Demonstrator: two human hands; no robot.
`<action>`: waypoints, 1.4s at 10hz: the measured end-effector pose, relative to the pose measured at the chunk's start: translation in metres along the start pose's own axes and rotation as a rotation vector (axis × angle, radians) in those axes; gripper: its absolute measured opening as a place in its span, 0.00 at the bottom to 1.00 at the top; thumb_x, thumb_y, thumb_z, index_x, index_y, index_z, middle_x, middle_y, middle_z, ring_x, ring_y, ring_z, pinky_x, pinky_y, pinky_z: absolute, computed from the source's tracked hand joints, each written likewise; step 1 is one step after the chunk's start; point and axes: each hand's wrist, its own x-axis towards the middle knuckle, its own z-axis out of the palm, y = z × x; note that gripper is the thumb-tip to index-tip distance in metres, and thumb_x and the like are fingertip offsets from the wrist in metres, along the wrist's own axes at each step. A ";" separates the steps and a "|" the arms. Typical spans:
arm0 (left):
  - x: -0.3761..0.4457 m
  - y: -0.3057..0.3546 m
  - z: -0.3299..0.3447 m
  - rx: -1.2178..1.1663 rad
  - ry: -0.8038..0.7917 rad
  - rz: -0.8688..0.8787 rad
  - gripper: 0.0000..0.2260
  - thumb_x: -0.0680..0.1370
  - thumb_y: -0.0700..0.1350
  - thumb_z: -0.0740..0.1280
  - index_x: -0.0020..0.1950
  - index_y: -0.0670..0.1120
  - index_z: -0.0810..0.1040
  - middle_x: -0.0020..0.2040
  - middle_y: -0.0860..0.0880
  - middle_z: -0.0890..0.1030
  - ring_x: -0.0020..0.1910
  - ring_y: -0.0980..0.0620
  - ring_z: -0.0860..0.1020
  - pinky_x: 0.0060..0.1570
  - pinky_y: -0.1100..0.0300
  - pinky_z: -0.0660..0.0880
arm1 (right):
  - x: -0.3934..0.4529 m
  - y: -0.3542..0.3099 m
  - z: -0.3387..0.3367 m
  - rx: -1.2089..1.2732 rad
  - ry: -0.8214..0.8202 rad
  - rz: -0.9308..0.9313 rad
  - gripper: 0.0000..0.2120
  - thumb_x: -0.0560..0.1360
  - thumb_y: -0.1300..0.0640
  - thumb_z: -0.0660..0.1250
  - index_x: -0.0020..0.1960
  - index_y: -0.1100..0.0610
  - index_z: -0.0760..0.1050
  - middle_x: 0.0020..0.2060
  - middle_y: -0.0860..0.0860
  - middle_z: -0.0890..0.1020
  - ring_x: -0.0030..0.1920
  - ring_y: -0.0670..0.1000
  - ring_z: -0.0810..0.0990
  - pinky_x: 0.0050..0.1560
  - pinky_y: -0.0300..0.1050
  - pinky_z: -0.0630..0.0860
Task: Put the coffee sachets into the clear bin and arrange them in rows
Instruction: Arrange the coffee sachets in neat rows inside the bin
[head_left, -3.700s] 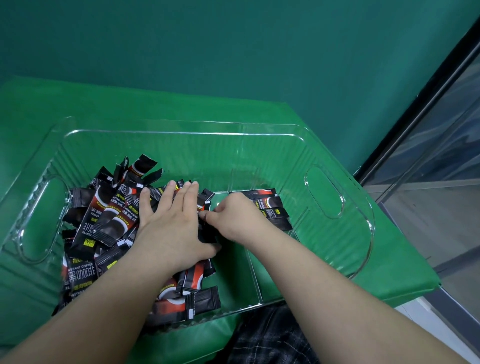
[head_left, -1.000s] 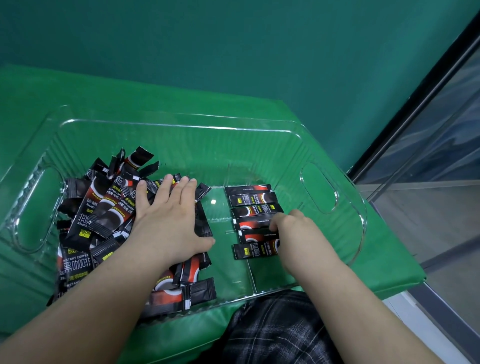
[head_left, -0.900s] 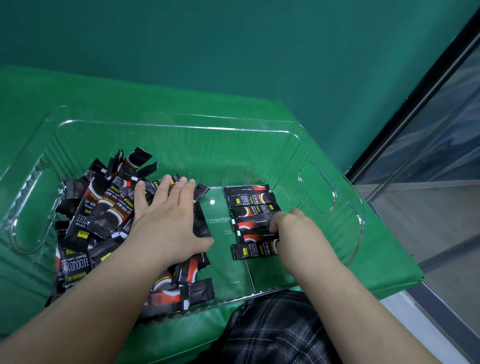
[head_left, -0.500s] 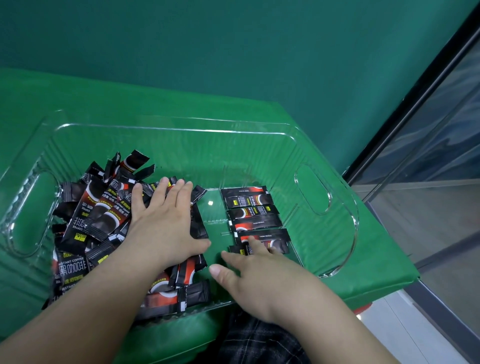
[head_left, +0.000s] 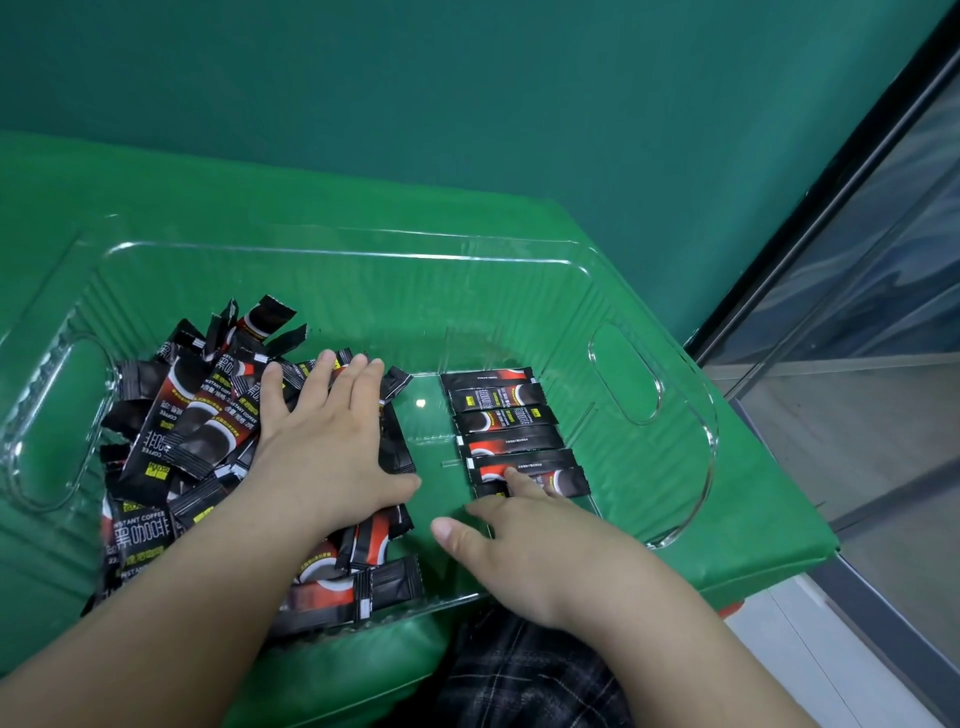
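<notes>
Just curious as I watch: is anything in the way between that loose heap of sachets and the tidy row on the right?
Nothing visible. Bare clear bin floor separates the heap of black coffee sachets under the flat left hand from the neat sachet row, which the right hand touches.

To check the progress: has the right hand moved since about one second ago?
Yes. The right hand shifted from the row of sachets's right end toward the bin's near wall, fingers now touching the nearest sachet.
</notes>
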 end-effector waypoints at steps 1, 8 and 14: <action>0.000 0.000 0.000 0.003 -0.003 -0.001 0.50 0.70 0.71 0.61 0.77 0.48 0.37 0.79 0.52 0.42 0.77 0.49 0.38 0.71 0.38 0.35 | 0.002 0.004 -0.001 0.040 0.105 0.004 0.32 0.76 0.33 0.50 0.76 0.46 0.55 0.77 0.51 0.45 0.76 0.59 0.46 0.73 0.54 0.52; 0.001 0.000 0.000 0.023 -0.006 0.000 0.50 0.69 0.72 0.60 0.77 0.48 0.38 0.79 0.52 0.42 0.77 0.49 0.39 0.71 0.38 0.36 | 0.014 0.011 -0.004 0.013 -0.043 0.090 0.34 0.76 0.32 0.48 0.77 0.44 0.43 0.76 0.52 0.39 0.75 0.60 0.40 0.74 0.57 0.45; 0.001 0.000 -0.001 0.006 -0.007 0.002 0.50 0.70 0.71 0.61 0.77 0.48 0.38 0.79 0.52 0.42 0.77 0.49 0.39 0.71 0.38 0.35 | 0.003 0.008 -0.006 -0.016 -0.087 0.093 0.28 0.79 0.36 0.44 0.76 0.43 0.50 0.76 0.50 0.46 0.75 0.59 0.44 0.73 0.57 0.49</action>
